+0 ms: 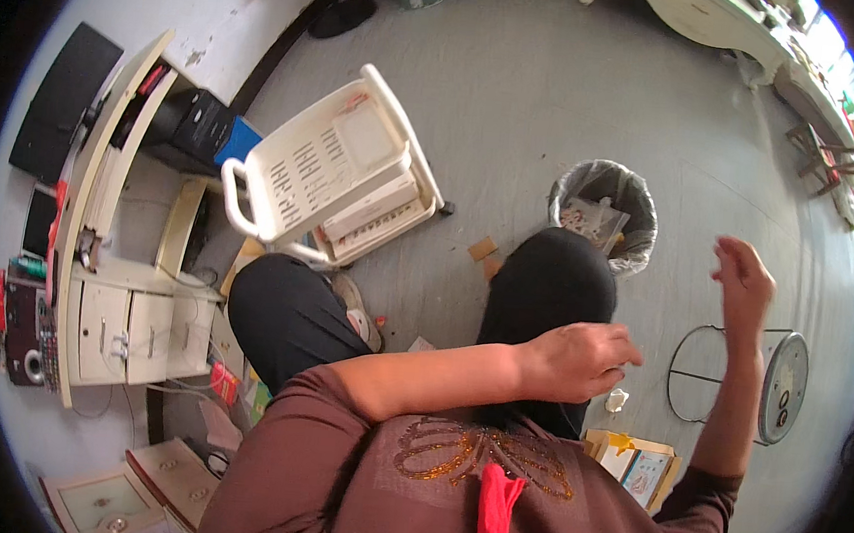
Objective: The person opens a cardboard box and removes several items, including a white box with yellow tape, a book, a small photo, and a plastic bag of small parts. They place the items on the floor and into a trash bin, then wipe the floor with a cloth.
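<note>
My left arm reaches across my lap, and my left hand (pixel 580 359) hovers beyond my black-clad right knee (pixel 552 286). Its fingers are bent, with the back of the hand towards me, so anything between the fingertips is hidden. Raised farther out to the right is my right hand (pixel 747 278), fingers curled and slightly blurred. No object shows clearly in it. A crumpled piece of white paper (pixel 616 401) lies on the floor near my left hand. The lined waste bin (pixel 640 244) stands beyond my right knee, holding plastic bags and scraps.
A white rolling cart (pixel 292 175) with tiered baskets stands ahead left, beside a desk (pixel 110 281) with drawers. By my right forearm is a round-topped metal stool (pixel 784 388). An open box (pixel 669 462) sits at my right side. Cardboard scraps (pixel 483 249) lie between my knees.
</note>
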`<action>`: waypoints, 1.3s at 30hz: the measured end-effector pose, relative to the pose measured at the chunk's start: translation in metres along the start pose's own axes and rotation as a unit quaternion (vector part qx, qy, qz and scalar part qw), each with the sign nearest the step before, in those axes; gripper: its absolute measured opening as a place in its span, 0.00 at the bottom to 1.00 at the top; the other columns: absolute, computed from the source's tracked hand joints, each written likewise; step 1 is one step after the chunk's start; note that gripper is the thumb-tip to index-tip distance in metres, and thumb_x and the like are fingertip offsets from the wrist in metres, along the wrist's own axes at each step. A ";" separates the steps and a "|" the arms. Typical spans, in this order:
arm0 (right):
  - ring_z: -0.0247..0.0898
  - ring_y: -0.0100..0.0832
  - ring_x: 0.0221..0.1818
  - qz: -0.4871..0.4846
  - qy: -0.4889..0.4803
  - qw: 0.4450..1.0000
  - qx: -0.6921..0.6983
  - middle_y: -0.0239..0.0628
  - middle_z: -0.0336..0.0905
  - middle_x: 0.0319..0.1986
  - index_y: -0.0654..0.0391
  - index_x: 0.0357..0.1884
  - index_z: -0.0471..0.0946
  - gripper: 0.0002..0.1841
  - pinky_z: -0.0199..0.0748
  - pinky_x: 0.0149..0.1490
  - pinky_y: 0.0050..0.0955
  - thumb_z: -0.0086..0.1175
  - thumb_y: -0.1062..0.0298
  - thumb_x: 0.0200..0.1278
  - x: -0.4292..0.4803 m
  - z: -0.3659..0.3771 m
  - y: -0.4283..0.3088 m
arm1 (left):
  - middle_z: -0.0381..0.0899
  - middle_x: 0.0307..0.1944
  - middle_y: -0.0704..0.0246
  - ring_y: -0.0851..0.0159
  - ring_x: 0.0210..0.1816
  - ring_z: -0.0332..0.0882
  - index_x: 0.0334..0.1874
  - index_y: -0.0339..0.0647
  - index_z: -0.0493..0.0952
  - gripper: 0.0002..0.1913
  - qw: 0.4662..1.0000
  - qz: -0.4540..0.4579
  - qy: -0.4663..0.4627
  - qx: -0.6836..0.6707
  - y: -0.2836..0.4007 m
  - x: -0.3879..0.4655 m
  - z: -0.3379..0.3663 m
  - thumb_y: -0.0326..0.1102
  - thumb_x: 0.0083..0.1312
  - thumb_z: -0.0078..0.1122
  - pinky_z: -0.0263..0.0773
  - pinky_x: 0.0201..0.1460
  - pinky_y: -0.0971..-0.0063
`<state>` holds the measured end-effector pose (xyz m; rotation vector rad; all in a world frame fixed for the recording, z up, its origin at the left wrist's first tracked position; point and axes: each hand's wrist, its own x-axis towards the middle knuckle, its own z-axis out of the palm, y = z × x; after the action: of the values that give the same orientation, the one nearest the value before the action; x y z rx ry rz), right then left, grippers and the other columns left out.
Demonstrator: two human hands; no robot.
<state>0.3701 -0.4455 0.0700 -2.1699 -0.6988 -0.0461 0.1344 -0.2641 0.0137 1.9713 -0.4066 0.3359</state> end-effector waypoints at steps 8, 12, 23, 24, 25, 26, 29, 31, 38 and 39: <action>0.85 0.34 0.32 -0.177 -0.211 0.960 0.046 0.45 0.88 0.35 0.59 0.47 0.88 0.10 0.79 0.40 0.33 0.62 0.67 0.71 0.035 0.187 -0.187 | 0.84 0.49 0.55 0.45 0.52 0.84 0.61 0.42 0.80 0.16 0.960 -0.272 0.018 0.067 -0.004 -0.118 -0.115 0.37 0.75 0.56 0.78 0.55 0.53; 0.86 0.35 0.33 -0.206 -0.327 0.920 0.070 0.43 0.88 0.33 0.59 0.47 0.88 0.10 0.81 0.41 0.34 0.62 0.67 0.70 0.042 0.273 -0.211 | 0.84 0.50 0.54 0.43 0.51 0.84 0.59 0.37 0.80 0.16 0.941 -0.278 0.088 0.173 -0.006 -0.152 -0.174 0.36 0.73 0.58 0.79 0.56 0.52; 0.85 0.51 0.50 -0.307 -0.377 0.864 -0.128 0.47 0.89 0.44 0.53 0.51 0.87 0.16 0.80 0.56 0.50 0.61 0.61 0.63 0.050 0.396 -0.192 | 0.85 0.50 0.53 0.48 0.49 0.87 0.57 0.35 0.81 0.14 0.847 -0.324 0.254 0.335 -0.031 -0.222 -0.294 0.32 0.73 0.57 0.82 0.57 0.56; 0.84 0.50 0.51 -0.333 -0.374 0.856 -0.128 0.47 0.88 0.45 0.52 0.52 0.87 0.17 0.80 0.57 0.50 0.61 0.61 0.63 0.048 0.398 -0.193 | 0.85 0.49 0.54 0.48 0.49 0.87 0.56 0.35 0.81 0.14 0.812 -0.382 0.232 0.376 -0.030 -0.225 -0.299 0.33 0.73 0.58 0.82 0.56 0.56; 0.84 0.51 0.51 -0.324 -0.379 0.855 -0.142 0.47 0.88 0.45 0.52 0.52 0.87 0.17 0.79 0.57 0.50 0.61 0.61 0.63 0.046 0.400 -0.194 | 0.85 0.49 0.54 0.48 0.48 0.87 0.56 0.35 0.81 0.13 0.814 -0.356 0.238 0.393 -0.030 -0.227 -0.305 0.33 0.73 0.58 0.82 0.55 0.56; 0.84 0.51 0.52 -0.323 -0.386 0.851 -0.148 0.47 0.88 0.45 0.52 0.52 0.86 0.17 0.79 0.58 0.50 0.61 0.60 0.63 0.046 0.402 -0.195 | 0.85 0.49 0.54 0.47 0.48 0.87 0.55 0.35 0.81 0.13 0.813 -0.349 0.237 0.401 -0.028 -0.228 -0.313 0.33 0.73 0.58 0.83 0.55 0.56; 0.83 0.51 0.53 -0.321 -0.390 0.846 -0.168 0.47 0.88 0.46 0.53 0.53 0.86 0.18 0.79 0.58 0.51 0.60 0.59 0.64 0.045 0.406 -0.193 | 0.86 0.49 0.54 0.48 0.44 0.88 0.57 0.37 0.81 0.14 0.811 -0.323 0.282 0.398 -0.024 -0.233 -0.336 0.33 0.73 0.59 0.84 0.52 0.56; 0.82 0.52 0.53 -0.326 -0.388 0.841 -0.192 0.48 0.87 0.46 0.52 0.53 0.86 0.18 0.79 0.59 0.52 0.60 0.59 0.64 0.044 0.407 -0.189 | 0.86 0.51 0.54 0.49 0.43 0.88 0.58 0.37 0.81 0.14 0.800 -0.318 0.311 0.403 -0.023 -0.237 -0.350 0.32 0.74 0.58 0.84 0.51 0.56; 0.83 0.54 0.53 -0.292 -0.406 0.822 -0.273 0.47 0.87 0.50 0.50 0.55 0.86 0.18 0.80 0.59 0.51 0.51 0.56 0.72 0.060 0.390 -0.161 | 0.89 0.42 0.54 0.57 0.37 0.88 0.59 0.43 0.84 0.14 0.718 -0.354 0.425 0.423 -0.022 -0.276 -0.386 0.35 0.73 0.64 0.81 0.43 0.61; 0.83 0.52 0.54 -0.296 -0.383 0.841 -0.240 0.45 0.88 0.51 0.48 0.57 0.86 0.19 0.80 0.59 0.49 0.52 0.56 0.72 0.062 0.385 -0.155 | 0.89 0.43 0.54 0.58 0.38 0.88 0.59 0.41 0.84 0.14 0.725 -0.334 0.419 0.432 -0.020 -0.280 -0.389 0.34 0.74 0.63 0.81 0.45 0.64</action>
<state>0.2685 -0.0574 -0.0538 -2.3178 -1.9898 0.3844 -0.1308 0.1347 0.0435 2.3707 1.2467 0.9965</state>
